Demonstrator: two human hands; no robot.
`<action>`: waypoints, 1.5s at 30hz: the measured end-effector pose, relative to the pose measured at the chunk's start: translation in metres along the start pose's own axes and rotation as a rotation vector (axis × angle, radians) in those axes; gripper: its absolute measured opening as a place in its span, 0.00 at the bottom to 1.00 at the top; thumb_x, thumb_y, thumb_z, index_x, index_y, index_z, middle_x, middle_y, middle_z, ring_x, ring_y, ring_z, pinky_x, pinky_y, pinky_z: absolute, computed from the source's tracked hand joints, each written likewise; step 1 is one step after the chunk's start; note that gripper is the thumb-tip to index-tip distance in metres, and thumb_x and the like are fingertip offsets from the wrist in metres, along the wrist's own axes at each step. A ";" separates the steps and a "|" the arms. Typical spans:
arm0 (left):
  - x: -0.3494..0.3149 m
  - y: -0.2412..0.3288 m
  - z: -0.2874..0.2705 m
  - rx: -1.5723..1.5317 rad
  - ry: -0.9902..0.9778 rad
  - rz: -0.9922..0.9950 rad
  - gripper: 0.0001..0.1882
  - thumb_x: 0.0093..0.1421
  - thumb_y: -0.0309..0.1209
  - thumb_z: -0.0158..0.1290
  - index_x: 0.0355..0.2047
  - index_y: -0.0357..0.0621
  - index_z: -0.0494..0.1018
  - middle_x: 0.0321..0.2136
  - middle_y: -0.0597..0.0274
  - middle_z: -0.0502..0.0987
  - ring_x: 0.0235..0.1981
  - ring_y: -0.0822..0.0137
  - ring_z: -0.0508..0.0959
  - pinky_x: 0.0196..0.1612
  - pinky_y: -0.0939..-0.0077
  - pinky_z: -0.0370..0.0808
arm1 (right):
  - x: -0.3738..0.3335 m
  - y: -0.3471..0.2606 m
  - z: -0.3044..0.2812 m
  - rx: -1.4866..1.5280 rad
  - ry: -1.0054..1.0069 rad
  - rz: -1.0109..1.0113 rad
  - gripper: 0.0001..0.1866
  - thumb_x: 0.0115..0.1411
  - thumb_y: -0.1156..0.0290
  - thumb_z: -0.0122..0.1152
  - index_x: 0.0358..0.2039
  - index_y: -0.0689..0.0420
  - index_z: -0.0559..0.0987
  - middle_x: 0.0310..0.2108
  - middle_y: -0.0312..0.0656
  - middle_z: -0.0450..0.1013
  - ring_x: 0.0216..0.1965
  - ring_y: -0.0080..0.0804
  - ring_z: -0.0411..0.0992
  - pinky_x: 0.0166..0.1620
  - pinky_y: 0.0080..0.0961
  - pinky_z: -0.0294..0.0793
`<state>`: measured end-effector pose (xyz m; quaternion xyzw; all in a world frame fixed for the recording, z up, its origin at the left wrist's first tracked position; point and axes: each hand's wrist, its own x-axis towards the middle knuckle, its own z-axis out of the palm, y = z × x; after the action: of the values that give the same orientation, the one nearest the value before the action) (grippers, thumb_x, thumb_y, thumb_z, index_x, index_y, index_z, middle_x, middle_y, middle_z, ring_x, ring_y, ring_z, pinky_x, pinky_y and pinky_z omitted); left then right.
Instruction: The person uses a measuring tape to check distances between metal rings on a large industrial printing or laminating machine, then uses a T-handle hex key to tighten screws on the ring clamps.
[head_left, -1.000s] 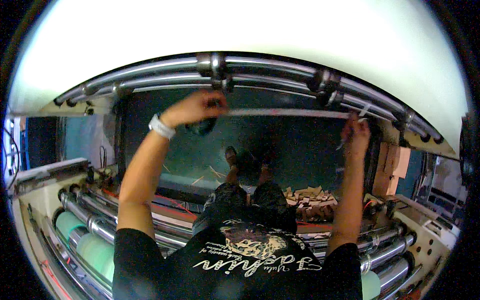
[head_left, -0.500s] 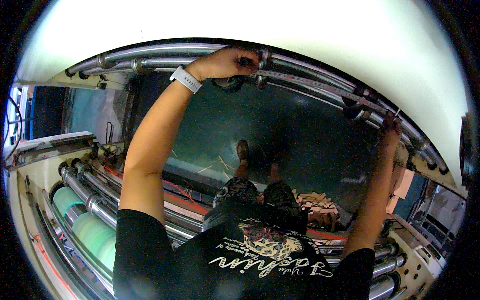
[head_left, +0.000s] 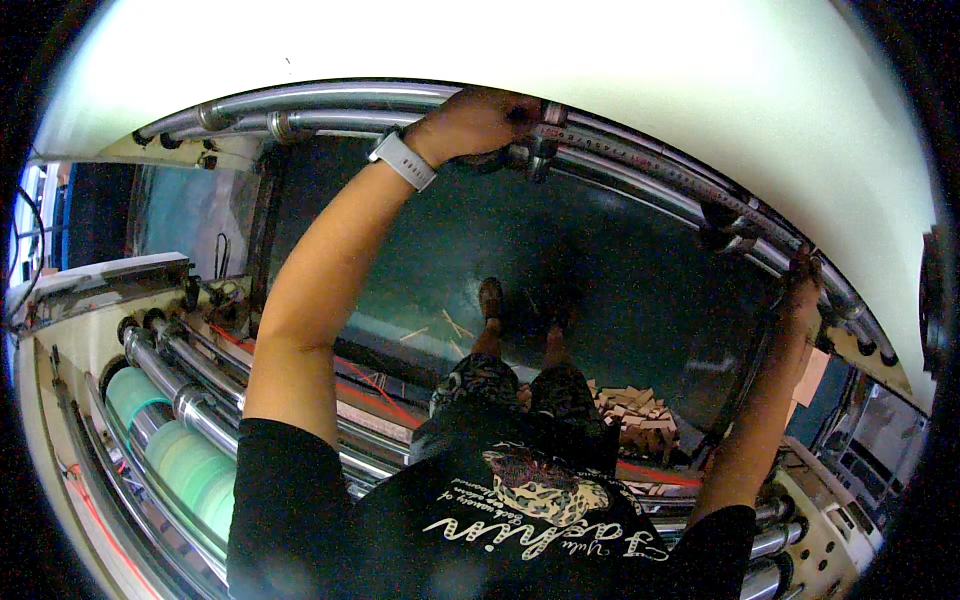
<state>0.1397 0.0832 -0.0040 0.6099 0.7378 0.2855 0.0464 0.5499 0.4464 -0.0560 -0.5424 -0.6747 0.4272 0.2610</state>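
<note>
Fingers of the left hand curl around the long shiny steel bar; right hand grips it farther along; it looks heavy, stiff, slippery

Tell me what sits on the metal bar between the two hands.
In the head view, a dark clamp block sits on the metal bar between the left hand and the right hand. The rest of that stretch is bare bar.

Fingers of the left hand curl out of sight behind the steel shaft; the right hand is half hidden against the machine frame, its grip unreadable.
</note>
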 end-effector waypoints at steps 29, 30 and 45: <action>0.011 0.010 0.007 0.145 -0.049 -0.175 0.12 0.46 0.36 0.47 0.28 0.45 0.75 0.27 0.50 0.75 0.31 0.52 0.75 0.36 0.60 0.72 | 0.034 0.043 -0.033 -0.016 0.061 -0.076 0.27 0.53 0.76 0.53 0.54 0.54 0.60 0.45 0.50 0.65 0.40 0.38 0.67 0.42 0.30 0.65; 0.006 0.010 0.004 0.166 -0.044 -0.183 0.12 0.46 0.36 0.47 0.27 0.45 0.75 0.27 0.50 0.75 0.30 0.52 0.75 0.36 0.60 0.72 | 0.018 0.028 -0.015 -0.019 0.035 -0.045 0.25 0.53 0.75 0.53 0.52 0.54 0.61 0.43 0.49 0.66 0.39 0.36 0.67 0.41 0.29 0.65; 0.009 0.010 0.006 0.112 0.018 -0.236 0.10 0.42 0.34 0.49 0.24 0.45 0.76 0.25 0.49 0.75 0.29 0.50 0.75 0.35 0.60 0.72 | 0.051 0.052 -0.047 0.012 -0.096 -0.213 0.25 0.54 0.62 0.57 0.48 0.61 0.63 0.39 0.39 0.69 0.39 0.30 0.66 0.40 0.26 0.65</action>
<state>0.1488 0.0944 -0.0017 0.5179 0.8196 0.2417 0.0389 0.6005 0.5110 -0.0826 -0.4448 -0.7377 0.4266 0.2757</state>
